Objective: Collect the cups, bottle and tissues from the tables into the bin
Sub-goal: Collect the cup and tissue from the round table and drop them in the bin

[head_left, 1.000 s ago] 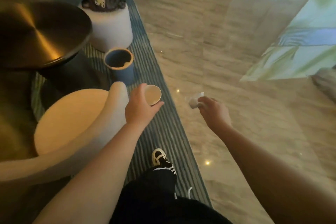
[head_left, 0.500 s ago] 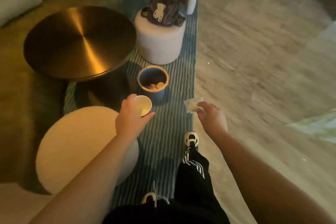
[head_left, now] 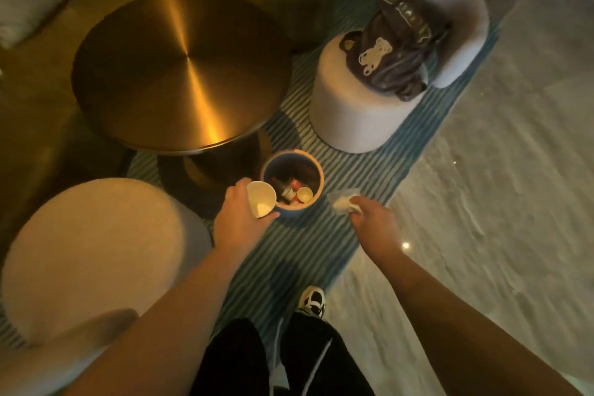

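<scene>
A round blue bin (head_left: 316, 167) stands on the striped rug just below the table, with cups and other rubbish inside it. My left hand (head_left: 239, 219) grips a white paper cup (head_left: 262, 199), tilted, right at the bin's left rim. My right hand (head_left: 373, 222) pinches a crumpled white tissue (head_left: 342, 201), held just to the right of the bin and apart from it.
A round brass table (head_left: 180, 67) stands beyond the bin. A pale stool-chair (head_left: 363, 116) with a dark bag (head_left: 398, 55) on it is at the upper right, a cream seat (head_left: 93, 247) at the lower left. Marble floor (head_left: 498, 202) lies right of the blue striped rug (head_left: 289, 260).
I have stepped closer, so the bin now lies directly between my hands. The cup has reached the bin's left rim and the tissue has come near its right side.
</scene>
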Tool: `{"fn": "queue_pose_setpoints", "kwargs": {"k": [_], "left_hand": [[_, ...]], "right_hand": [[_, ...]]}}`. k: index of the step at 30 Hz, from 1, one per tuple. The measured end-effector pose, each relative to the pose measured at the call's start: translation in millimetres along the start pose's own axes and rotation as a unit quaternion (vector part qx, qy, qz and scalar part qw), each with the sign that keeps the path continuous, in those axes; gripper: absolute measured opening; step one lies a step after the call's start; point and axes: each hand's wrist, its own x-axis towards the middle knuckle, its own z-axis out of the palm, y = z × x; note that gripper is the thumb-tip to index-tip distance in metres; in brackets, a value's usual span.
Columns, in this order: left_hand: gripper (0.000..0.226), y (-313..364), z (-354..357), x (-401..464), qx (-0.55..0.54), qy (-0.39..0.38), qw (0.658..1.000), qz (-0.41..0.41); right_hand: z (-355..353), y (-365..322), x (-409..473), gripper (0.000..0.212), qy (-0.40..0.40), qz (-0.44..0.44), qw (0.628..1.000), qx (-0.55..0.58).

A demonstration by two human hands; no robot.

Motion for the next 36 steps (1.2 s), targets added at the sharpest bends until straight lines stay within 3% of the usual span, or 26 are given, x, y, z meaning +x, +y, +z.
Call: {"fn": "queue_pose_setpoints", "kwargs": {"k": [9,17,21,24,31,36], "left_hand": [[0.083,26,96,117,-0.057,-0.02,0.996,-0.058],[0.11,-28,180,193,-0.086,-0.084,0.986,-0.118],[0.086,-58,184,195,-0.116,-0.105,0.985,-0.076],[0.077,-82,182,191,-0.042,-0.086,0.992,-0.08],[0.08,-111,153,182,-0.005,-0.09,0.983,-0.158],[0.078,-92,110,175,0.027,-0.073,0.985,-0.152]], "right_hand": [[20,33,127,0.023,-0.018,-0.03,0.999,0.035],[91,56,223,0.025,-0.032,-0.027,0.999,0.019],[130,47,255,0.023,-0.063,-0.004,0.998,0.014],[161,38,271,0.028,-0.07,-0.007,0.998,0.0],[195,27,285,0.062,-0.166,0.008,0.985,-0.038],[162,6,272,0.062,-0.171,-0.027,0.983,-0.062]]}}
